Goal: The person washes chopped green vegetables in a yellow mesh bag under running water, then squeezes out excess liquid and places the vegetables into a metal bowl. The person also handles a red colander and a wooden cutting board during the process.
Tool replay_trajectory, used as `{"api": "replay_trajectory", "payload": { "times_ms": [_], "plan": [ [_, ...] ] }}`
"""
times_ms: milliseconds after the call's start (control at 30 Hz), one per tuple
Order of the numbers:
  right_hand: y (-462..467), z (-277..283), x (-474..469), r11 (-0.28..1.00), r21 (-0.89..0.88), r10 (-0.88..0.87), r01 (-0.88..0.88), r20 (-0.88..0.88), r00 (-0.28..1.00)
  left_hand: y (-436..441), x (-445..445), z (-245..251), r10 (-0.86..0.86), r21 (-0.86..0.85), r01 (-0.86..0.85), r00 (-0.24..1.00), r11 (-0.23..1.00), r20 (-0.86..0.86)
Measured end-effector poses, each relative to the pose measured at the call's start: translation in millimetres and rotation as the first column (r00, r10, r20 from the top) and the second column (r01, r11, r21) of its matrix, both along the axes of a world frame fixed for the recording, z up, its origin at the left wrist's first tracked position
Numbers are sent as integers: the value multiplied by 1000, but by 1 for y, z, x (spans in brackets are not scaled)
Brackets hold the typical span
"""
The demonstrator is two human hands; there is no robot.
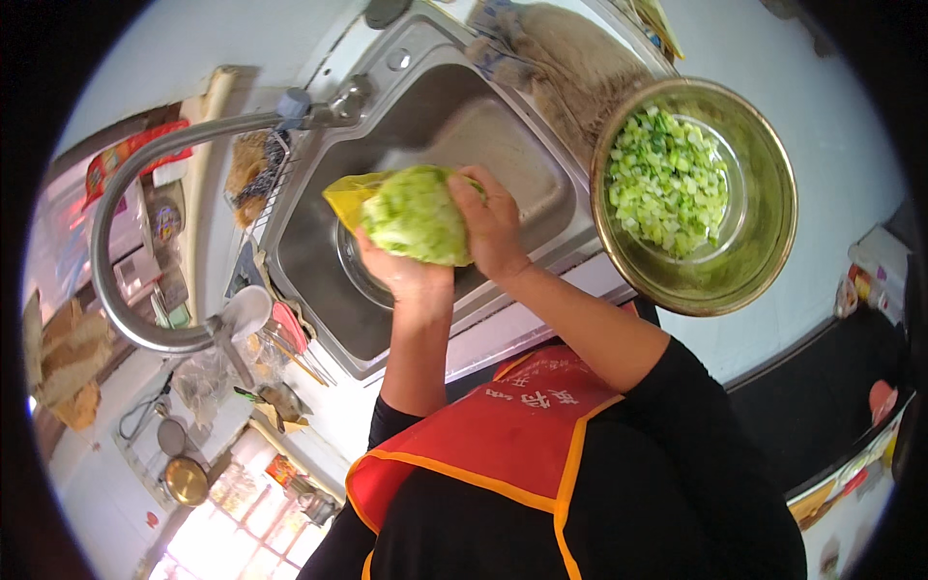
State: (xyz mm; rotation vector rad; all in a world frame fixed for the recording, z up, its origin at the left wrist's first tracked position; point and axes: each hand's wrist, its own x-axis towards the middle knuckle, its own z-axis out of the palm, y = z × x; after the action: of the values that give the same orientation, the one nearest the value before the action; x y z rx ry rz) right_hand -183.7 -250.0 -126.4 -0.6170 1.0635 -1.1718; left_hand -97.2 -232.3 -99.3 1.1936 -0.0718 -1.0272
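Note:
Both hands hold a rounded mass of chopped pale-green vegetable (420, 217) above the sink basin (312, 319). My left hand (406, 272) supports it from below and the near side. Pressed against its right side is my right hand (493, 221), with the fingers curled over the top. A yellow bag or mesh cloth (348, 197) sticks out at the mass's left; how much of the vegetable it encloses cannot be made out. To the right, a round metal bowl (754, 268) contains more chopped greens (663, 185), heaped toward its left side.
A curved metal faucet (105, 239) arches over the left counter, its spout outside the basin. Behind the sink's right side lies a brown towel (580, 58). Scourers (250, 174) rest in a wire rack at the left rim. A black cooktop (819, 391) is at far right.

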Motion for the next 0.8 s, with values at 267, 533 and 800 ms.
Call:
{"api": "replay_trajectory", "payload": {
  "times_ms": [267, 533, 800],
  "plan": [
    [-11, 42, -26, 740, -609, 87, -285, -334, 939, 15, -13, 24, -130, -45, 143, 966, 989, 226],
    [3, 62, -21, 721, -677, -80, -151, -297, 951, 26, -34, 60, -296, 95, 285, 841, 954, 453],
    [9, 75, -32, 636, -769, -268, -64, -298, 916, 28, -43, 88, -298, -30, 329, 885, 944, 357]
  ]
}}
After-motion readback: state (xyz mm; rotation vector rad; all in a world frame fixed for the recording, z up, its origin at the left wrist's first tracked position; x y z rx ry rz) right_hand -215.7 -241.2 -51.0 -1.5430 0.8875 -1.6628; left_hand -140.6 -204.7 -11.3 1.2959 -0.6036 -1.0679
